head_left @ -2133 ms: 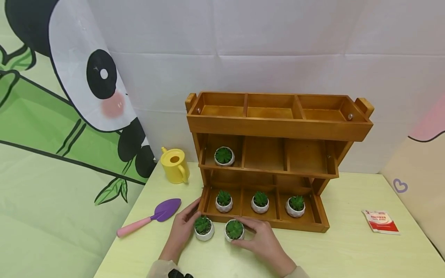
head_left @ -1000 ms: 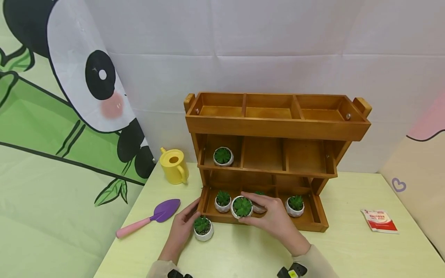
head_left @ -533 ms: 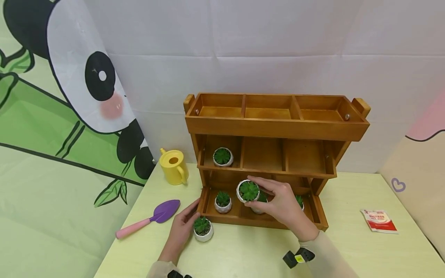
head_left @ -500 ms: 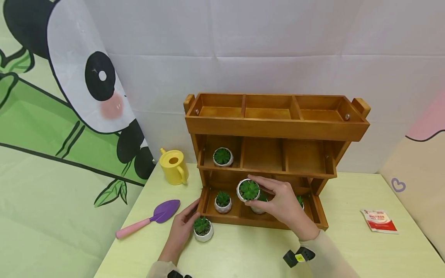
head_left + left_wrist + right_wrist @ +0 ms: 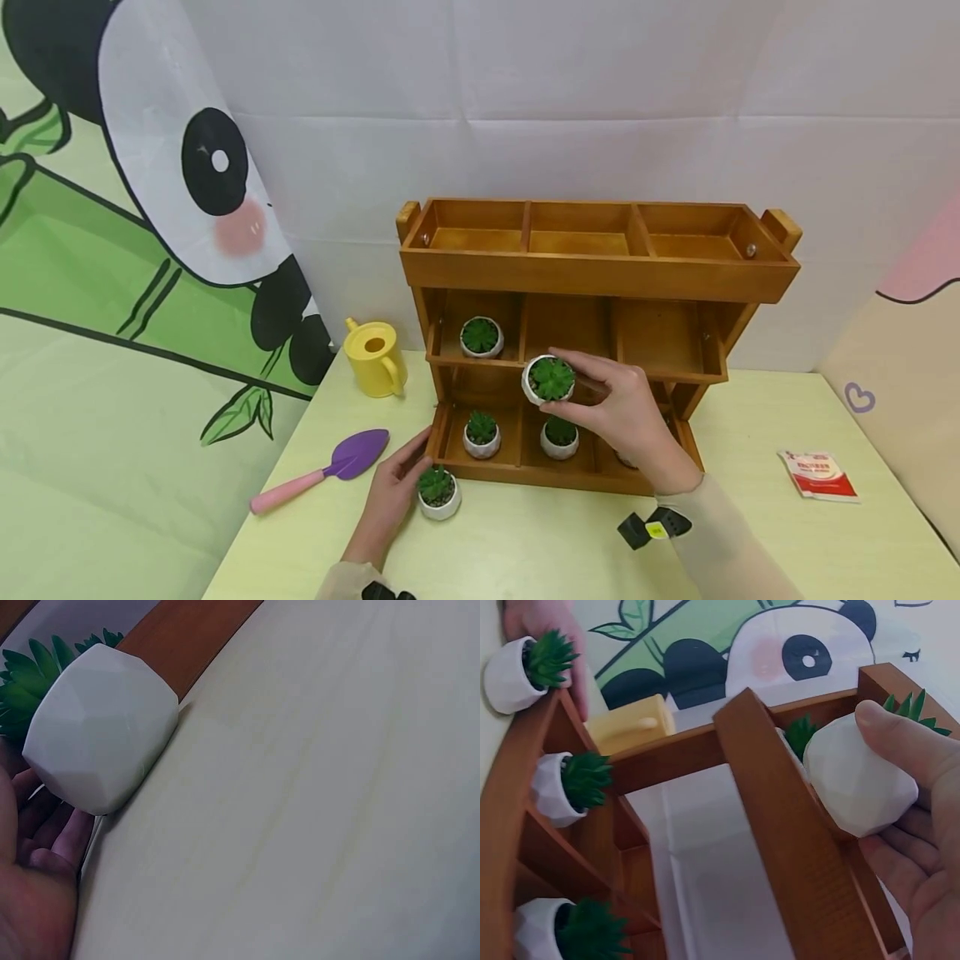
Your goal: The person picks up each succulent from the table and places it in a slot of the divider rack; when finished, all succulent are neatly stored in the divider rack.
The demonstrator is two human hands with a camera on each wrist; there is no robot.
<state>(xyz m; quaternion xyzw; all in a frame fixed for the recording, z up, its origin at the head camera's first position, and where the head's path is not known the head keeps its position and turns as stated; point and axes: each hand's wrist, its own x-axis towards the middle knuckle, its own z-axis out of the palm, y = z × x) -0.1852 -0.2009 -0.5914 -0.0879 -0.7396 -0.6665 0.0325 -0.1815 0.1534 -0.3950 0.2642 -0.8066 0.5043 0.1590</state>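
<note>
One potted succulent (image 5: 551,379) hangs in the right hand (image 5: 626,408), and through the head camera I see it in front of the wooden rack (image 5: 600,277), overlapping the middle tier's front rim (image 5: 472,362) at the centre compartment (image 5: 570,321). Thumb and fingers pinch it from its right side, spread only as wide as the pot, with nothing else in the grip. I judge that any move turns on pot and rim: the centre compartment lies beyond the pot from where I look, but whether the base clears the rim I cannot tell. The pot is squat, without a real long axis, leaves upward. The right hand is plainly the nearer one. The left hand (image 5: 393,483) lies at the rack's lower left corner, fingers loosely bent, just beside a second pot (image 5: 439,493) on the table (image 5: 525,550); I see no pot in its hold, and how firmly it touches the wood is unclear to me. A neighbour pot (image 5: 482,337) sits in the middle tier's left compartment, and below stand a left pot (image 5: 482,435), a middle pot (image 5: 559,438) and a right pot (image 5: 624,460), mostly hidden by the right hand.
</note>
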